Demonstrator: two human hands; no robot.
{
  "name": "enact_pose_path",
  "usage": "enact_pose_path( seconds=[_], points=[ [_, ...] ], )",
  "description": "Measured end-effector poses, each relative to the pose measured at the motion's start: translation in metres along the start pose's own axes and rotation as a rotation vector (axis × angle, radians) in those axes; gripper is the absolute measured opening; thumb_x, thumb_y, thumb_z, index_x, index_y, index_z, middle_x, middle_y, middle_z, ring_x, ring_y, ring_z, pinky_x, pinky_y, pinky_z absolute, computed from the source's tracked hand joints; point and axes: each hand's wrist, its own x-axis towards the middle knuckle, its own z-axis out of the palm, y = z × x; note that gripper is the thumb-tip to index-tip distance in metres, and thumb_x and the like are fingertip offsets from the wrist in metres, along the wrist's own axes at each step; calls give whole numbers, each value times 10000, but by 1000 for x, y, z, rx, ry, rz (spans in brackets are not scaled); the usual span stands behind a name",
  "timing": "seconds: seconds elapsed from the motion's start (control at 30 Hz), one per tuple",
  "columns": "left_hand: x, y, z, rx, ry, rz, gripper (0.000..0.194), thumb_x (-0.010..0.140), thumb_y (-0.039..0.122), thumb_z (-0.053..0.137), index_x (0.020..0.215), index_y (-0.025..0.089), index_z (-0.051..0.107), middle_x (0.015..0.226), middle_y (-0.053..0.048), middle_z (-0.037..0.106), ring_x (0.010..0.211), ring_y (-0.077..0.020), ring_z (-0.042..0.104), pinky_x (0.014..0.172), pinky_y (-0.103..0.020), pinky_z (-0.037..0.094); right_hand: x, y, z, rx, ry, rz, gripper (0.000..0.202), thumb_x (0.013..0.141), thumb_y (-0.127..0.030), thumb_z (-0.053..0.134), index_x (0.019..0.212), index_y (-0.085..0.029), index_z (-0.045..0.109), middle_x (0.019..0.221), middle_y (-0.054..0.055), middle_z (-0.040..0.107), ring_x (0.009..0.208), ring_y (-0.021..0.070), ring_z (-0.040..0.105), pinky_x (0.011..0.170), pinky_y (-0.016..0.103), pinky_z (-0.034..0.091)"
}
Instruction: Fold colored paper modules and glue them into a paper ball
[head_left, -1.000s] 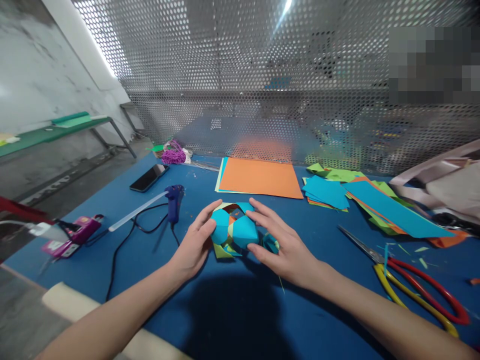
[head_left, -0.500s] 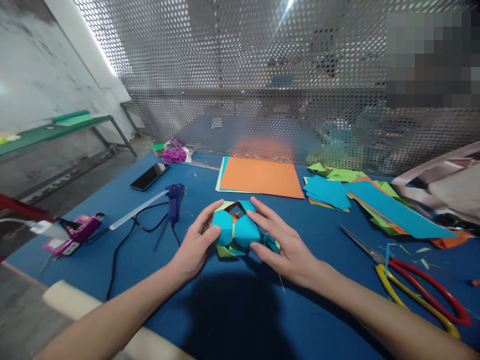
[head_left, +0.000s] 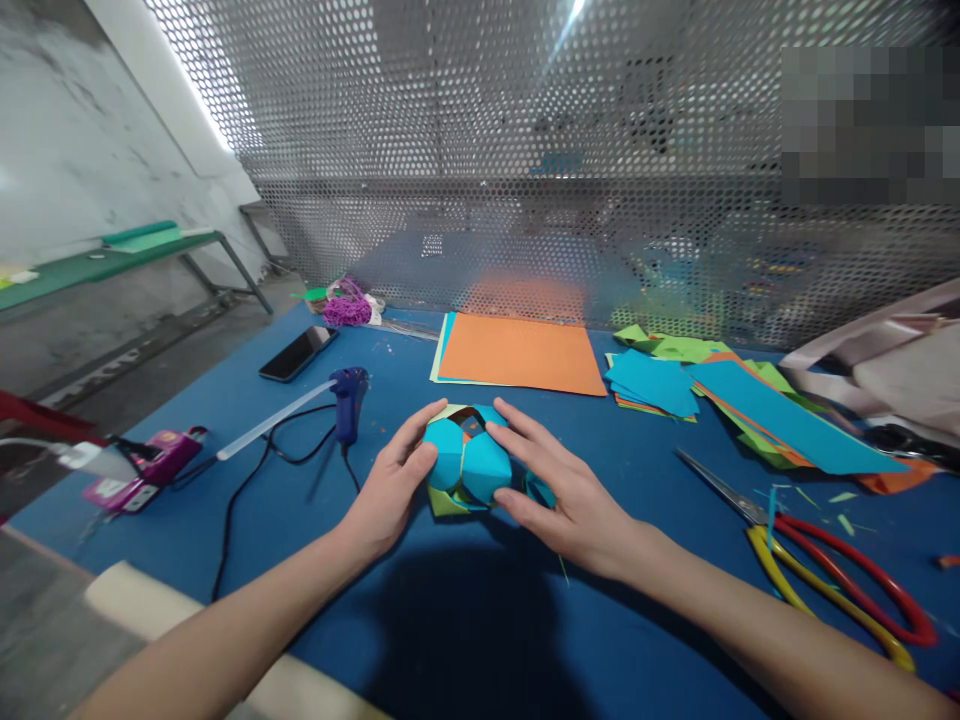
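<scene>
Between my two hands sits a folded paper shape [head_left: 484, 465], blue on its near side with pale and green parts, and an opening at the top. My left hand [head_left: 397, 475] grips its left side, thumb on the near blue face and fingers on the far edge. On the right side, my right hand [head_left: 566, 485] presses with fingers on top and thumb low on the near face. A small curled blue piece [head_left: 538, 490] shows under the right palm. The shape's underside is hidden.
Left are a blue glue gun [head_left: 347, 405] with its cord, a phone [head_left: 298, 353] and a purple power strip [head_left: 150, 470]. Orange paper [head_left: 521, 352] lies behind. At right are cut blue squares [head_left: 651, 382], paper strips [head_left: 795, 415] and red-and-yellow scissors [head_left: 817, 560]. Perforated metal panel [head_left: 480, 150] stands behind.
My right hand has shifted slightly left, pushing the right blue part inward. The gap between the two blue faces has narrowed. My left hand has barely moved.
</scene>
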Motion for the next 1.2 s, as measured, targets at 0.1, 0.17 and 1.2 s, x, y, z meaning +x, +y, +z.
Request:
enact_pose_path(
  seconds=[0.1, 0.17, 1.2],
  points=[
    [0, 2, 0, -5, 10, 0, 597, 706, 479, 690, 1236, 240, 553, 1276, -89, 576, 1139, -293, 531, 956, -383, 426, 1, -2, -4, -10, -42, 1, 582, 883, -284, 497, 1429, -277, 296, 1516, 93, 244, 1380, 255, 265, 1080, 492, 337],
    [1, 2, 0, -3, 17, 21, 614, 702, 466, 696, 1255, 251, 537, 1310, -84, 547, 1153, -297, 523, 966, -394, 420, 2, -3, -6, -4, -41, 1, 586, 876, -234, 478, 1429, -269, 288, 1509, 100, 259, 1380, 247, 266, 1084, 490, 335],
    [7, 6, -1, -215, -73, -313, 502, 836, 460, 508, 1218, 142, 572, 1070, -124, 696, 955, -302, 657, 770, -418, 551, 9, 11, -10, 19, -59, 47, 453, 870, -226, 499, 1321, -232, 460, 1272, 96, 564, 1076, 207, 590, 894, 415, 533]
  ],
)
